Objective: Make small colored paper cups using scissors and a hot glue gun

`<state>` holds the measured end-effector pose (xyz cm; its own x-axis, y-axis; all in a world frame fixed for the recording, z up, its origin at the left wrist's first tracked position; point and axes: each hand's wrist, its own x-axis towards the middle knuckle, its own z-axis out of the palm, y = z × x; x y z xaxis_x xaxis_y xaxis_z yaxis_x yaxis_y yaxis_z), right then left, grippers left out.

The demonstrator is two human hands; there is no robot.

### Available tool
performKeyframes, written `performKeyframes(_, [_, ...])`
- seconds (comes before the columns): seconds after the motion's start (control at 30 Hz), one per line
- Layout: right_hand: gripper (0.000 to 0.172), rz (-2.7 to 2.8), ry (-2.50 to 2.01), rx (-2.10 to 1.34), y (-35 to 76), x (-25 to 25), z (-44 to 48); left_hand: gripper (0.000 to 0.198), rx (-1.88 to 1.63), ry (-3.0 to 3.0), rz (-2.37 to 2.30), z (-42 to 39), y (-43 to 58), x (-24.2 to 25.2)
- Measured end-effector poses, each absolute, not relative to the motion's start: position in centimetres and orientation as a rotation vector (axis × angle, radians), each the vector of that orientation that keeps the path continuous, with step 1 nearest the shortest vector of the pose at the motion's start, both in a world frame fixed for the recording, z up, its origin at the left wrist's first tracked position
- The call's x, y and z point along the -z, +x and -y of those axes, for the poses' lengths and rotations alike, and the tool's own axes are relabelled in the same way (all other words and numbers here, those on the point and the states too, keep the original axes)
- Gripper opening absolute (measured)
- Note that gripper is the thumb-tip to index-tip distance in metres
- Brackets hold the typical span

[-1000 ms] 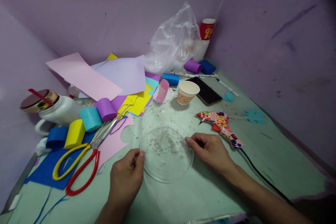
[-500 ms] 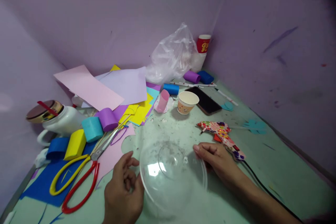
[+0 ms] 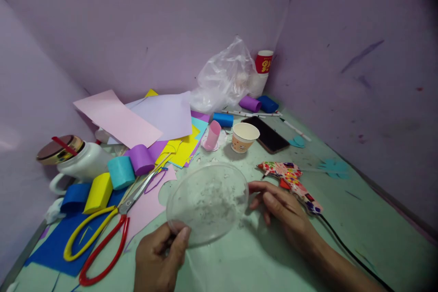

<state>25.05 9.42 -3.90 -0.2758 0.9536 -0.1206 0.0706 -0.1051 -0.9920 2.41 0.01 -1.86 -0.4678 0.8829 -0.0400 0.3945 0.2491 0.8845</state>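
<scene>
A round transparent plastic lid [image 3: 208, 205] is held tilted above the table near its front. My left hand [image 3: 162, 253] pinches its lower left rim between thumb and fingers. At the lid's right edge, my right hand [image 3: 282, 207] has its fingers loosely stretched, the index fingertip touching or nearly touching the rim. Beyond the lid stand a small paper cup [image 3: 245, 138] and a pink paper tube [image 3: 213, 134] on a scalloped base. A flower-patterned glue gun [image 3: 290, 180] lies just past my right hand, its black cord running beneath my forearm.
Scissors [image 3: 125, 207] with yellow and red handles lie left, beside coloured paper rolls [image 3: 121, 172] and a white mug [image 3: 89, 162]. Paper sheets [image 3: 160, 116], a plastic bag [image 3: 222, 77] and stacked cups [image 3: 262, 73] are at the back. A phone [image 3: 270, 134] lies behind the paper cup.
The lid has turned and tilted, shifting up and left. My left fingers have closed on its rim, while my right hand has loosened its pinch and spread its fingers.
</scene>
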Motion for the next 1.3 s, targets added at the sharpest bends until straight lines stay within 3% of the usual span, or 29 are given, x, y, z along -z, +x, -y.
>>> performKeyframes(0.1, [0.047,1.400,-1.276,-1.560,24.4,3.6,-9.3,0.039,-0.993,0.995,-1.819,-0.5,2.7,1.2])
performKeyframes(0.23, [0.035,1.415,-1.411,-1.508,23.8,3.9,-9.3,0.039,-0.875,0.939,-1.756,-1.1,3.0,1.3])
performKeyframes(0.37, [0.043,1.431,-1.434,-1.431,23.7,4.9,-9.3,0.027,-0.889,0.848,-1.815,-1.3,3.1,1.7])
performKeyframes(0.57, [0.041,1.636,-1.471,-1.129,24.0,5.9,-9.3,0.056,-0.933,0.832,-1.927,-1.4,3.3,1.8])
performKeyframes(0.7, [0.036,1.809,-1.459,-0.923,24.1,5.7,-9.1,0.056,-0.940,0.939,-2.000,-1.1,3.5,2.2])
performKeyframes(0.8, [0.032,1.917,-1.400,-0.682,24.2,5.5,-9.0,0.039,-1.038,1.206,-2.166,-0.6,3.3,2.9])
performKeyframes(0.9, [0.021,1.993,-1.245,-0.361,24.4,5.1,-8.6,0.020,-1.211,1.907,-2.163,-0.1,2.7,3.7])
performKeyframes(1.03, [0.018,2.187,-0.857,-0.222,24.0,4.4,-7.8,0.026,-1.141,2.578,-1.715,0.1,2.5,4.3])
performKeyframes(1.13, [0.023,2.338,-0.685,-0.238,23.3,4.3,-7.3,0.030,-0.980,2.653,-1.619,0.0,2.9,4.8])
performKeyframes(1.3, [0.024,2.632,-0.764,-0.342,22.5,4.6,-7.2,0.029,-0.735,2.631,-1.607,0.0,3.6,5.4])
